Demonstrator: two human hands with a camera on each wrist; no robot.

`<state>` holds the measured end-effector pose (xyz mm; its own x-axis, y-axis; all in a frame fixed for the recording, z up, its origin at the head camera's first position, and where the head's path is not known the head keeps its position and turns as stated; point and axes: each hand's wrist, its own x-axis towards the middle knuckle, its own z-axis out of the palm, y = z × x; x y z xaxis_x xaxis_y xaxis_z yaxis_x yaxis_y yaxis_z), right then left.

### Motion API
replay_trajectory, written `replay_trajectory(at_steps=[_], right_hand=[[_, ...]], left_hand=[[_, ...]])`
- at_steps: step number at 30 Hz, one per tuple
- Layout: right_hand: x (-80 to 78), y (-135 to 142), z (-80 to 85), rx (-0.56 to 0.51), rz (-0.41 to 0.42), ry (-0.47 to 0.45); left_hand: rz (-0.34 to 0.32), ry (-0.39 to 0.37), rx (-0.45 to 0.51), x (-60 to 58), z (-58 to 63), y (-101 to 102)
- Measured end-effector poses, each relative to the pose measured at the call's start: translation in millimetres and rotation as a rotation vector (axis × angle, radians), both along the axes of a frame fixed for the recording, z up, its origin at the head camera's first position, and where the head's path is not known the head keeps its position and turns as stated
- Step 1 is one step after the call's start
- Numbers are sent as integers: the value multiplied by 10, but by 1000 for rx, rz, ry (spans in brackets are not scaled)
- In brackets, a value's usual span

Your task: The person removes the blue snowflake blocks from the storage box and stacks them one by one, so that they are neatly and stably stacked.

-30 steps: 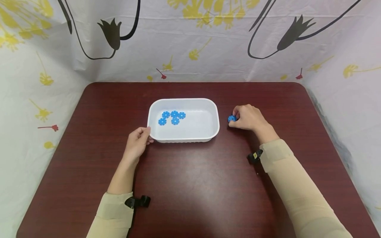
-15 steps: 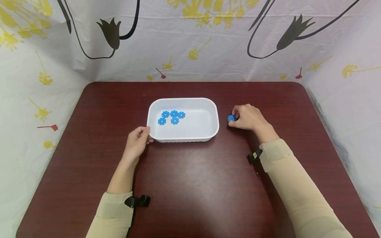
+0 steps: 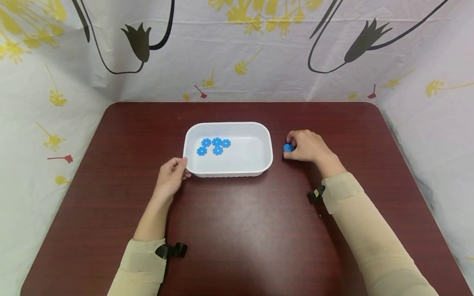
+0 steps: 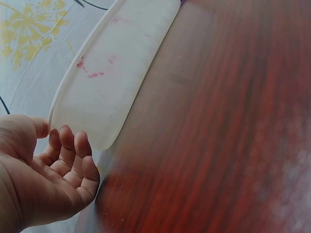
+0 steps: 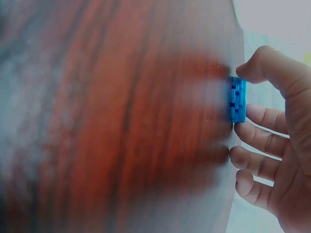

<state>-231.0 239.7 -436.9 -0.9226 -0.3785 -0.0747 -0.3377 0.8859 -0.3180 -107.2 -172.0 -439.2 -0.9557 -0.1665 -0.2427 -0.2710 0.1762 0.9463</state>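
A white plastic tub (image 3: 228, 169) sits on the table with several blue notched discs (image 3: 217, 151) lying flat inside, grouped on its left half. My left hand (image 3: 171, 176) grips the tub's near left corner. In the left wrist view its thumb lies on the rim and the other fingers curl against the outer wall. To the right of the tub, my right hand (image 3: 309, 146) holds a short stack of blue notched discs (image 5: 238, 100) between thumb and fingers, right at the tabletop. The stack's layers show edge-on in the right wrist view, with the last two fingers loosely curled below it.
The dark red wooden table (image 3: 237, 230) has rounded far corners. Behind it and along both sides hangs a white sheet (image 3: 274, 82) with flower prints. A black wrist camera (image 3: 172, 250) is strapped to the left sleeve, another wrist camera (image 3: 316, 195) to the right.
The right thumb and fingertips shift very slightly to the left around the stack, and a little more of the blue top shows. The left hand and the tub stay in place.
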Motion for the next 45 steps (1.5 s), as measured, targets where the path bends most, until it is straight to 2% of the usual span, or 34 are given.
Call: replay_trajectory(at_steps=[18, 26, 33, 40, 45], right_hand=[[-18, -19, 12, 33, 17, -8], [-35, -46, 125, -17, -6, 14], [-56, -99, 245, -126, -7, 77], [-58, -172, 302, -301, -36, 163], [-51, -278, 347, -426, -24, 217]], left_hand=[[2, 2, 15, -5, -27, -12], [5, 15, 11, 0, -30, -9], [7, 22, 13, -4, -34, -9], [6, 19, 5, -14, -40, -6], [6, 16, 8, -12, -35, -7]])
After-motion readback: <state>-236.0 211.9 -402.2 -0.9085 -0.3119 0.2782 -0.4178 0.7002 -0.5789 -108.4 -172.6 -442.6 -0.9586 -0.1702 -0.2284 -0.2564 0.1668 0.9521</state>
